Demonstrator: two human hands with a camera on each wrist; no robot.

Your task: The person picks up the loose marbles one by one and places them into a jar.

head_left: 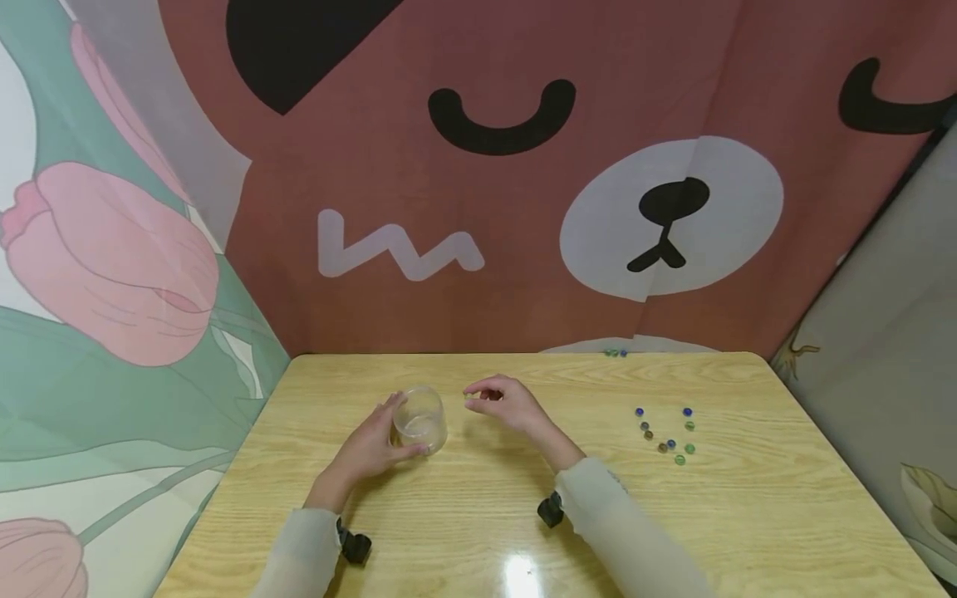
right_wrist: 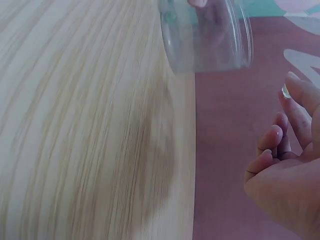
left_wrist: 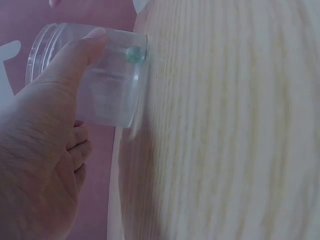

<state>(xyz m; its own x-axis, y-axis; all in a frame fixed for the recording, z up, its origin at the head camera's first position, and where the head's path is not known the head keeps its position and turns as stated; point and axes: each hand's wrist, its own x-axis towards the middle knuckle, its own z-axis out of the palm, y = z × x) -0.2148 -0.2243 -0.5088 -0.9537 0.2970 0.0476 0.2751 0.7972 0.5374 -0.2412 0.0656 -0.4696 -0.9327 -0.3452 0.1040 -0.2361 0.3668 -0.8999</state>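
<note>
Jar (head_left: 419, 421): clear, mouth up, at the desk (head_left: 456, 531); we cannot tell whether its base touches.
Left hand (head_left: 376, 444): fingers grasping the jar's side.
Right hand (head_left: 510, 404): fingers pinching a pale marble (right_wrist: 286, 91), near the jar.
Green marble (left_wrist: 134, 55): inside the jar, we see, low down.
Loose marbles (head_left: 689, 448): right part of the desk, well apart from the jar.

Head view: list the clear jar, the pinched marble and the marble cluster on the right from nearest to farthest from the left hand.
1. Clear jar: held in the left hand.
2. Pinched marble: right of the jar, in the right hand.
3. Marble cluster: farther right, on the tabletop.
</note>
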